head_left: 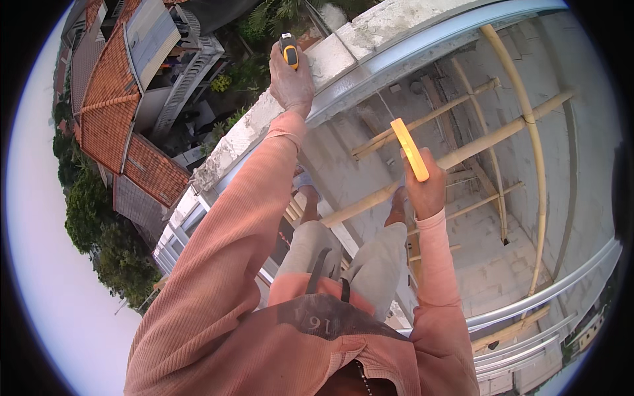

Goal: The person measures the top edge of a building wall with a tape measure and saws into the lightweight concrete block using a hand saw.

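Observation:
My left hand (290, 82) is stretched far forward to the pale block wall's top (330, 61), closed round a black and yellow tape measure (288, 51). To the right, my right hand (426, 188) grips the yellow handle of what looks like a handsaw (409, 149). Its blade appears edge-on as a thin line running forward and left from the handle, across the metal beam (389, 59) to the wall top. Whether the blade is sunk into the wall I cannot tell. Part of the right-hand fingers is hidden behind the handle.
My feet (309, 188) are high above a grey floor, beside a bamboo pole (370, 203). More bamboo poles (528, 119) cross the walled space on the right. Beyond the wall on the left lies a drop to orange tiled roofs (109, 109) and trees. Metal rails (548, 297) curve behind at right.

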A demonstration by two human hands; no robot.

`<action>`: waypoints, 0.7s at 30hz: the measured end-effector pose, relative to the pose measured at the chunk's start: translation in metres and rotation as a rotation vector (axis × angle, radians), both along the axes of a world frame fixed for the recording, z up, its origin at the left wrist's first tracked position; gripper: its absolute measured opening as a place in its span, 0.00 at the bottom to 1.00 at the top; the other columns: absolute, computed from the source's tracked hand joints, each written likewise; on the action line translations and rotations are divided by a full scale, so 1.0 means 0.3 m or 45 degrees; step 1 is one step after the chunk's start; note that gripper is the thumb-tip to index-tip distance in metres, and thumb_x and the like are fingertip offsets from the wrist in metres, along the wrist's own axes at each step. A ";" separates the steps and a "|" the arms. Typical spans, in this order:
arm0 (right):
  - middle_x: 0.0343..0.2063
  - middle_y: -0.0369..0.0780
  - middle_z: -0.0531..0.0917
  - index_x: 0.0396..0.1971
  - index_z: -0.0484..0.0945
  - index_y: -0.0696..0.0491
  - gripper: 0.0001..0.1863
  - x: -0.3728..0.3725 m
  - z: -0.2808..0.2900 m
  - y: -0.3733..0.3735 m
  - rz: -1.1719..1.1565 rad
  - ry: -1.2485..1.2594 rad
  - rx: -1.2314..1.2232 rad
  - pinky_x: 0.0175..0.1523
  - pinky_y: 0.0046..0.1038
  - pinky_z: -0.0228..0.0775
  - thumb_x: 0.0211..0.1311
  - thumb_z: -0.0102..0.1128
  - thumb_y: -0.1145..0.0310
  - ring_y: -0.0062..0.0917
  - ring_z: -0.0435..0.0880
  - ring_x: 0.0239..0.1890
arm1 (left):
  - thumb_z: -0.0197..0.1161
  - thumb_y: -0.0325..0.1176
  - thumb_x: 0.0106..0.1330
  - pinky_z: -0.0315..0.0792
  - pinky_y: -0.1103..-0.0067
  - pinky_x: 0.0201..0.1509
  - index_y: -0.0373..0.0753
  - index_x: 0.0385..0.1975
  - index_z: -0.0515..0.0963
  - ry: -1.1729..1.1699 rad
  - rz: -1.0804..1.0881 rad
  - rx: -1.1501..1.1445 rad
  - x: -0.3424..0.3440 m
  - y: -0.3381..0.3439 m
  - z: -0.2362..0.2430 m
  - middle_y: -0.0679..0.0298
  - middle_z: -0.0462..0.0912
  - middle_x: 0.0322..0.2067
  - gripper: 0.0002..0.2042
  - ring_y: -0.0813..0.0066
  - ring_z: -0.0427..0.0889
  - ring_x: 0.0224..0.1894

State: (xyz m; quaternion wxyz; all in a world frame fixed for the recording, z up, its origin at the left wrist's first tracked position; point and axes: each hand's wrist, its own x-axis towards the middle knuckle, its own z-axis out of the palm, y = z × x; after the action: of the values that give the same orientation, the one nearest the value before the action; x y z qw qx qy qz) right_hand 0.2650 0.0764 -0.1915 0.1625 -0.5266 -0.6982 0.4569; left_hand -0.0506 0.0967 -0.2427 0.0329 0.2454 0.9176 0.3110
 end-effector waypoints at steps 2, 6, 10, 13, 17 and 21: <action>0.19 0.47 0.73 0.29 0.72 0.57 0.16 -0.004 0.024 -0.003 -0.002 0.020 -0.042 0.29 0.33 0.66 0.71 0.67 0.64 0.36 0.71 0.20 | 0.60 0.50 0.73 0.74 0.61 0.57 0.41 0.64 0.69 -0.032 0.002 0.019 -0.014 -0.015 0.015 0.50 0.83 0.52 0.27 0.47 0.84 0.53; 0.22 0.45 0.78 0.35 0.78 0.57 0.07 0.239 0.055 -0.175 -0.016 0.048 0.083 0.31 0.33 0.72 0.68 0.67 0.72 0.39 0.79 0.22 | 0.60 0.46 0.73 0.76 0.59 0.54 0.43 0.64 0.69 0.028 -0.024 0.007 -0.045 -0.019 0.003 0.53 0.81 0.54 0.24 0.47 0.83 0.52; 0.26 0.44 0.82 0.38 0.80 0.57 0.04 0.465 0.104 -0.265 0.083 -0.113 0.094 0.33 0.33 0.74 0.67 0.67 0.75 0.37 0.84 0.26 | 0.60 0.50 0.73 0.73 0.61 0.59 0.40 0.64 0.70 0.054 -0.016 0.060 0.009 -0.021 0.003 0.49 0.82 0.54 0.27 0.46 0.82 0.55; 0.22 0.46 0.79 0.35 0.78 0.57 0.07 0.174 0.031 -0.096 0.004 0.068 0.067 0.31 0.31 0.71 0.70 0.66 0.70 0.39 0.79 0.22 | 0.59 0.49 0.73 0.73 0.61 0.59 0.40 0.65 0.69 0.055 0.002 0.018 0.000 0.010 -0.012 0.50 0.82 0.54 0.26 0.46 0.82 0.55; 0.20 0.47 0.74 0.31 0.72 0.57 0.14 -0.053 0.022 0.019 -0.020 0.064 0.054 0.29 0.31 0.67 0.71 0.67 0.66 0.43 0.69 0.20 | 0.59 0.48 0.73 0.76 0.58 0.55 0.46 0.64 0.69 -0.010 -0.006 0.025 -0.003 -0.008 0.015 0.54 0.81 0.53 0.24 0.47 0.83 0.53; 0.21 0.46 0.76 0.32 0.75 0.57 0.11 0.090 0.056 -0.090 -0.001 0.012 0.057 0.31 0.30 0.69 0.70 0.67 0.68 0.37 0.72 0.21 | 0.59 0.51 0.73 0.74 0.60 0.56 0.43 0.63 0.70 0.051 0.018 0.027 -0.048 -0.020 -0.011 0.51 0.83 0.50 0.25 0.47 0.84 0.52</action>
State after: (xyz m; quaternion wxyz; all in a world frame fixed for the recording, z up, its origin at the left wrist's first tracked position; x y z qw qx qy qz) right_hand 0.2920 0.0492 -0.1748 0.1779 -0.5210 -0.7072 0.4436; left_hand -0.0650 0.0907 -0.2460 0.0097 0.2454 0.9165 0.3159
